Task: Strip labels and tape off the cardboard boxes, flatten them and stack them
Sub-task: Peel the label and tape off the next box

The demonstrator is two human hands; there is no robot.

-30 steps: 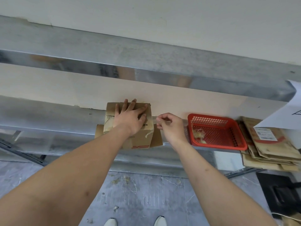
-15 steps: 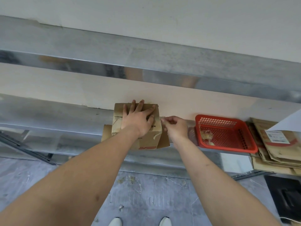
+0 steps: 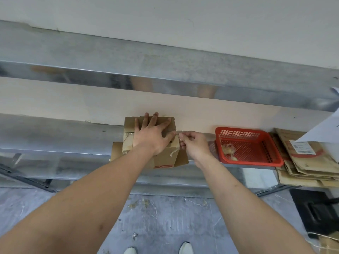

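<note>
A small brown cardboard box [image 3: 166, 156] with a red mark on its front stands on the metal shelf [image 3: 55, 140], its lower flaps spread out. My left hand [image 3: 152, 134] lies flat on the box top with fingers spread, pressing it down. My right hand [image 3: 194, 143] is at the box's right edge and pinches a strip of clear tape [image 3: 177, 142] that runs down that corner. More clear tape [image 3: 128, 138] sticks to the box's left side.
A red plastic basket [image 3: 247, 145] holding crumpled tape scraps stands right of the box. A stack of flattened cardboard [image 3: 302, 162], one piece with a white label, lies at the far right. A white sheet hangs at the right edge. Debris litters the grey floor.
My right hand has moved left, back to the box's right edge, and now pinches the tape there. The left hand has stayed flat on the box top.
</note>
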